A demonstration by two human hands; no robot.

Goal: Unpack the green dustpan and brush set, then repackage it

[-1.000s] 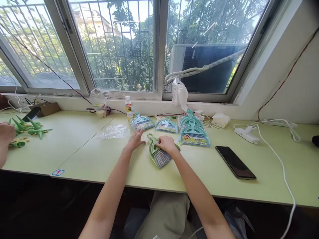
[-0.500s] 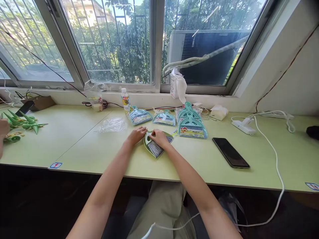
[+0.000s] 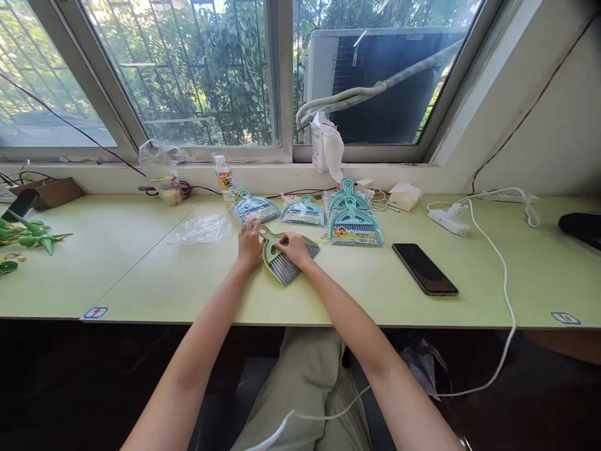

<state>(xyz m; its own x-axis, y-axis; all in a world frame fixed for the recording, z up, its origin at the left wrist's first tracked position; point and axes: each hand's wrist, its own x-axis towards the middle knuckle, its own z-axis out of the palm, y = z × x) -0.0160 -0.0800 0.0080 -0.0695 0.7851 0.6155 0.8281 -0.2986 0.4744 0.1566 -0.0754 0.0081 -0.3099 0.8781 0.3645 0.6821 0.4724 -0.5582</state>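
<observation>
- Green plastic mini dustpan (image 3: 271, 249) with a grey-bristled brush (image 3: 283, 268) nested in it lies on the pale green table (image 3: 357, 294), right between my two hands.
- My left hand (image 3: 249, 241) rests palm down at the pan's left edge, fingers curled loosely over the handle end; it touches the set, but I cannot tell whether it actually grips.
- My right hand (image 3: 295, 248) lies on top of the brush, fingers bent over its back and pressing it into the pan; a closed grasp is not clear from here.
- Just beyond my left fingertips: a teal dustpan set in its clear packet (image 3: 256, 207), flat on the table.
- Beyond my right hand: a second packaged set (image 3: 303, 213), and further right a small stack of packaged sets (image 3: 353, 216).
- Left of my left hand, near but apart: an empty clear plastic bag (image 3: 201, 229), crumpled.
- Well right of my right hand: a dark phone (image 3: 424, 269), face up, and past it a white cable (image 3: 502, 263) running off the front table edge.
- Behind the packets, by the window sill: a small bottle (image 3: 226, 181) with a yellow label, upright.
- Far left of my left hand, at the table's end: a heap of green plastic pieces (image 3: 29, 233).
</observation>
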